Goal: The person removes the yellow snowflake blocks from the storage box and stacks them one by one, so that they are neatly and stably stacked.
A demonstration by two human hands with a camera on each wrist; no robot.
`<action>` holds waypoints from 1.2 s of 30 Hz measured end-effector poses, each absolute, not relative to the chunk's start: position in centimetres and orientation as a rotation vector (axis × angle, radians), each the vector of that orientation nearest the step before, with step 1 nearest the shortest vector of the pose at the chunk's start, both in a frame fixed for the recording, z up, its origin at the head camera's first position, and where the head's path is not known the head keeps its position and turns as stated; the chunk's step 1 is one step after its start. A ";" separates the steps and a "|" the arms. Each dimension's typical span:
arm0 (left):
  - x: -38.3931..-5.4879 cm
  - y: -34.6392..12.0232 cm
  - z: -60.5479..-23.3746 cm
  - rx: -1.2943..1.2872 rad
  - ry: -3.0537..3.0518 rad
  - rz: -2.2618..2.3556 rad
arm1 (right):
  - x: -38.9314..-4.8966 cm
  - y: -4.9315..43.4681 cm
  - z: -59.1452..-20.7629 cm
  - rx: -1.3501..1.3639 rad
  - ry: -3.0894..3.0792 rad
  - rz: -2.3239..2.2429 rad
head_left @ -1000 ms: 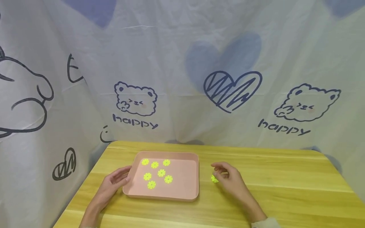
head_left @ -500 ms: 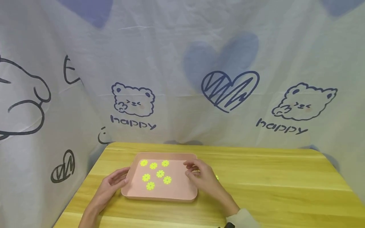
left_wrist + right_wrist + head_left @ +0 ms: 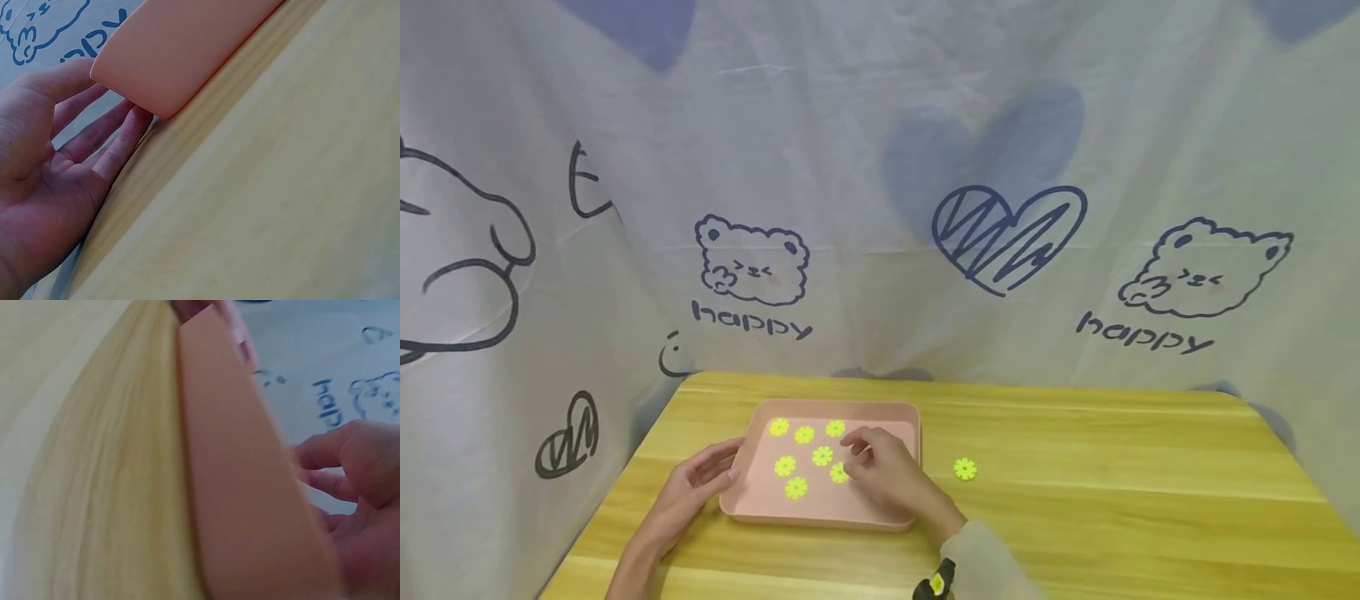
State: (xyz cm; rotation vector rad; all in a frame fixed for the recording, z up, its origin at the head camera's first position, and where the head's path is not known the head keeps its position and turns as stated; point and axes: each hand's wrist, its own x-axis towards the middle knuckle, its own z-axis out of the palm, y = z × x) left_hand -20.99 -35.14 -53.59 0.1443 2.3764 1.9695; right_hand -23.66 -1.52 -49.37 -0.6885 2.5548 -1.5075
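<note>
A shallow pink tray (image 3: 880, 493) lies on the wooden table, with several yellow-green notched discs (image 3: 796, 487) spread inside it. My left hand (image 3: 688, 492) holds the tray's left side; in the left wrist view its thumb lies at the rim and its fingers reach against the lower wall. Over the right part of the tray is my right hand (image 3: 887, 473), fingers loosely bent, with nothing visible between them. Its thumb is close to one partly covered disc (image 3: 838, 472). The tray wall (image 3: 244, 475) hides some of its fingertips in the right wrist view.
One more notched disc (image 3: 965, 469) lies on the table (image 3: 1112, 492) to the right of the tray. Behind the table's far edge hangs a pale printed cloth (image 3: 865, 317), which continues along the left side.
My right hand has moved left from beside the loose disc on the table to above the tray, leaving that disc behind. My left hand stays at the tray's left side.
</note>
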 end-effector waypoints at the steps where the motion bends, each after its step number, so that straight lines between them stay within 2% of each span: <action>1: -21.0 -35.1 -53.6 0.151 2.377 1.968 | -23.8 -1.7 -49.6 -0.682 2.574 -1.489; 11: -21.0 -35.3 -53.6 0.149 2.403 1.949 | -24.3 -3.2 -51.2 -0.773 2.726 -1.241; 22: -21.0 -35.1 -53.7 0.114 2.409 1.966 | -23.6 -3.3 -50.7 -0.762 2.730 -1.149; 36: -21.0 -35.1 -53.5 0.091 2.395 1.977 | -22.8 -1.7 -49.6 -0.691 2.556 -1.546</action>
